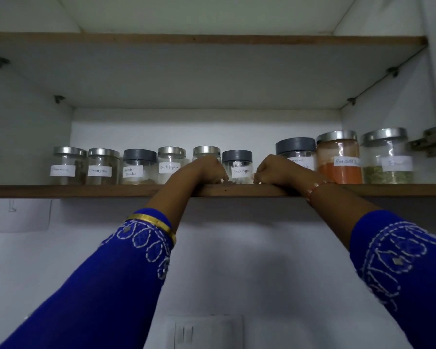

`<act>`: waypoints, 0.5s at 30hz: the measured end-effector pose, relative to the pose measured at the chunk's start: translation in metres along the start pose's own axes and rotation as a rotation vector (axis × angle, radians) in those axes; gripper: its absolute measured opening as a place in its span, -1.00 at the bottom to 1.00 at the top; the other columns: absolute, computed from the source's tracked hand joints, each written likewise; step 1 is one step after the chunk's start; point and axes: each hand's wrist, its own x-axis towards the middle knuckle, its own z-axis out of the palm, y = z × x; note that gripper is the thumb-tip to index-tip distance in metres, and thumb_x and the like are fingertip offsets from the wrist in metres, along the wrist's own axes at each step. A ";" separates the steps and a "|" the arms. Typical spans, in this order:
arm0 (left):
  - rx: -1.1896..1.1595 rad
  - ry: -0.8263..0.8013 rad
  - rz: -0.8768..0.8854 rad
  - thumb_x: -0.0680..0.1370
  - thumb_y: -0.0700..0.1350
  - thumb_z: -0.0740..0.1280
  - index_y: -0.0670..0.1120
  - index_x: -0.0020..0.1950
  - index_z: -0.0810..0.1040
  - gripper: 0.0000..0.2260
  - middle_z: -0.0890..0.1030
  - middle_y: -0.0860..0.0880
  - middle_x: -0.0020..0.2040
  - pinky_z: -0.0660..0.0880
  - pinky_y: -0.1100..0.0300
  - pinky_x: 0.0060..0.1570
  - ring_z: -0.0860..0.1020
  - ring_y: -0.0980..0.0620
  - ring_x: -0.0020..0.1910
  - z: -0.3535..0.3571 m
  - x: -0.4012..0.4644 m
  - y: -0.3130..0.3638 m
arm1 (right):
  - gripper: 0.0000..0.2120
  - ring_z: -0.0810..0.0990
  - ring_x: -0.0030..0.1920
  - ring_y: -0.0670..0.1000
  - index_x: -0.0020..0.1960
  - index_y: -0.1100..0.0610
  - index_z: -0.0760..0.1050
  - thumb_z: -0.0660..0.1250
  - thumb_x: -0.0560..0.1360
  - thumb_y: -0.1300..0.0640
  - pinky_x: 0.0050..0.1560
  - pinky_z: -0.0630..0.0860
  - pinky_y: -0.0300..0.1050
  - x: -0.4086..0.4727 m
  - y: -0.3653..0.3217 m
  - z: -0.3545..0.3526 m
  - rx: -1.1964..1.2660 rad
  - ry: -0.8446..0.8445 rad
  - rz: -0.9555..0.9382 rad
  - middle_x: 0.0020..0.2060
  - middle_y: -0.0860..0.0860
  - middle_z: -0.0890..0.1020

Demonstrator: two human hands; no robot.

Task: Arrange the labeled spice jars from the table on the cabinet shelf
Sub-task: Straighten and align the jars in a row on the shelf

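Left hand and right hand gripping black pepper jar, on shelf

Nine labelled glass spice jars stand upright in a row on the cabinet shelf. The grey-lidded "Black Pepper" jar stands mid-row; a red chilli powder jar and a green herb jar stand at the right end.
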 end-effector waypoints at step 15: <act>0.403 0.532 0.333 0.61 0.00 -0.01 -0.10 0.10 0.52 -0.65 0.61 -0.11 0.03 0.30 0.09 -0.05 0.54 -0.13 -0.01 0.043 -0.072 -0.007 | -0.69 0.55 0.02 0.16 0.18 0.15 0.50 0.06 0.61 0.06 0.03 0.48 -0.01 -0.098 0.041 -0.001 -0.219 0.310 -0.085 0.01 0.17 0.61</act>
